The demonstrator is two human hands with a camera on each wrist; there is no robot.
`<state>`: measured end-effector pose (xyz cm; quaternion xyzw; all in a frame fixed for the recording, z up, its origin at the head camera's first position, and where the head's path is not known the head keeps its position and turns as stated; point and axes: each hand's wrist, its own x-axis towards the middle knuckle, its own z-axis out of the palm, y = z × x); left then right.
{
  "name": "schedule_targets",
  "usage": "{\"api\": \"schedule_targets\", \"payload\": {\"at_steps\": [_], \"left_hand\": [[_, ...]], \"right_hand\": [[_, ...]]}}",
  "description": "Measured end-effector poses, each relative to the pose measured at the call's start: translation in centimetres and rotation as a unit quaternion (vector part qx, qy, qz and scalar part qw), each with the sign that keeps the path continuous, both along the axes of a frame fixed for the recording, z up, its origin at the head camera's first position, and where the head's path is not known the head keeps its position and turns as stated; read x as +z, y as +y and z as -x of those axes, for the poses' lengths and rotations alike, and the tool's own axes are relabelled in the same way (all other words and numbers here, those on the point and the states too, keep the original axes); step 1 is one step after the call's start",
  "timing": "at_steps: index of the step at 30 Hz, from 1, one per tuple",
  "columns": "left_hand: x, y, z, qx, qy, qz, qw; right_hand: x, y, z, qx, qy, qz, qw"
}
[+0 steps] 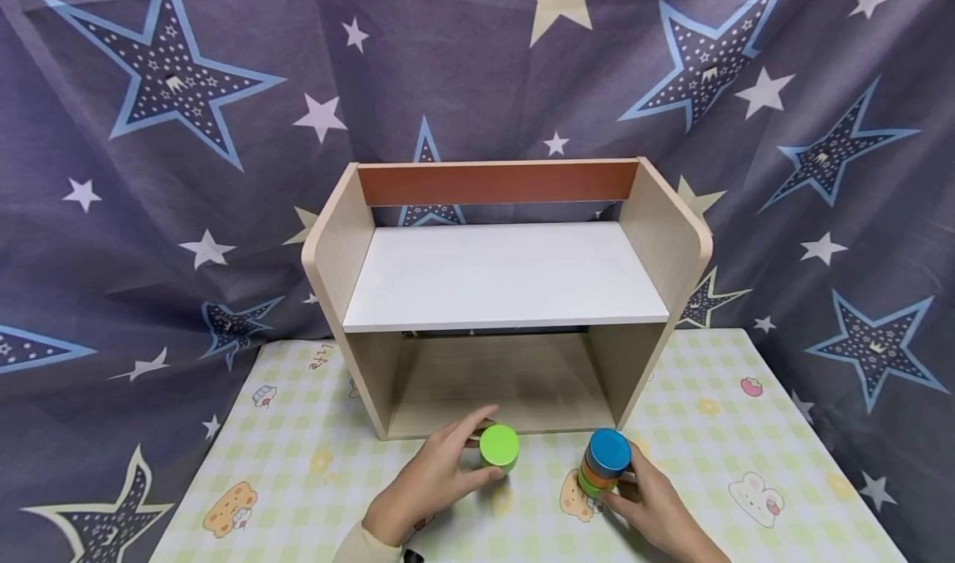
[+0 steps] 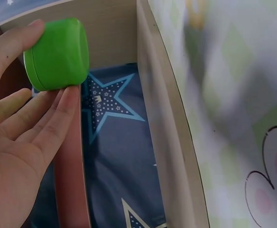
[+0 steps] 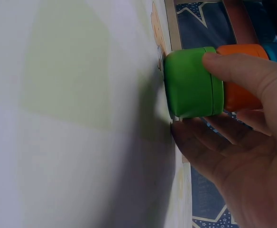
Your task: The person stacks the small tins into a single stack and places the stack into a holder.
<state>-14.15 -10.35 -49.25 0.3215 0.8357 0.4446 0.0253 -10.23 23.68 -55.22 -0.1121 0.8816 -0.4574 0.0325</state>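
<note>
My left hand (image 1: 436,476) pinches a small round green container (image 1: 498,444) between thumb and fingers, in front of the shelf. In the left wrist view, the thumb lies on one side of that green container (image 2: 60,54) and the fingertips on the other. Further right, my right hand (image 1: 656,505) grips a stack of three similar containers. Blue (image 1: 609,449) is on top, orange (image 1: 597,475) in the middle and green (image 3: 190,80) at the bottom, right by the tablecloth. The right thumb presses the green one's side; the fingers are partly hidden behind the stack.
A two-level wooden shelf (image 1: 507,277) with a white upper board and a brown back rail stands behind the hands. It rests on a green-and-white checked tablecloth (image 1: 283,463) with cartoon prints. A dark star-patterned curtain (image 1: 477,90) hangs behind and at both sides.
</note>
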Motion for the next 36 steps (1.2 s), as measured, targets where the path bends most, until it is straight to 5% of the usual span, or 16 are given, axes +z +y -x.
{"api": "schedule_targets", "payload": {"at_steps": [36], "left_hand": [[3.0,3.7,2.0,-0.031,0.051,-0.011,0.9982]], "right_hand": [[0.0,0.0,0.1,-0.009,-0.005,-0.002,1.0]]}}
